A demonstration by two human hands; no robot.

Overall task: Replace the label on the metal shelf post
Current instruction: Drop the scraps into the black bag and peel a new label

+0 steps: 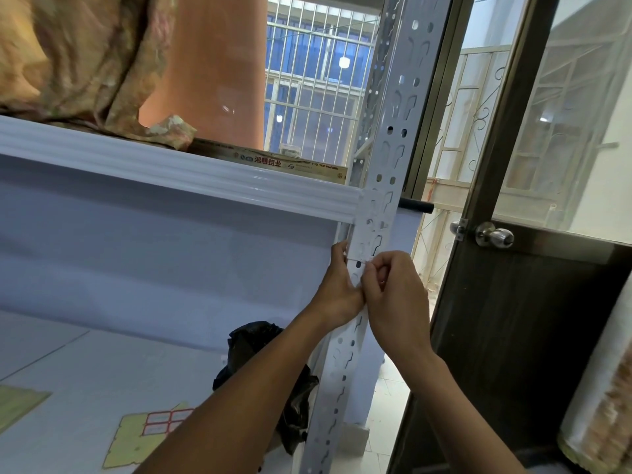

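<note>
Two bare hands meet on one white, slot-punched metal shelf post, just below its ribbed beam. The left hand curls its fingers round the post's left edge, while the right hand pinches the right end of a pale, barely discernible label lying between them. On the shelf below lie one yellow sheet of red-bordered stickers and one crumpled black plastic bag.
</note>
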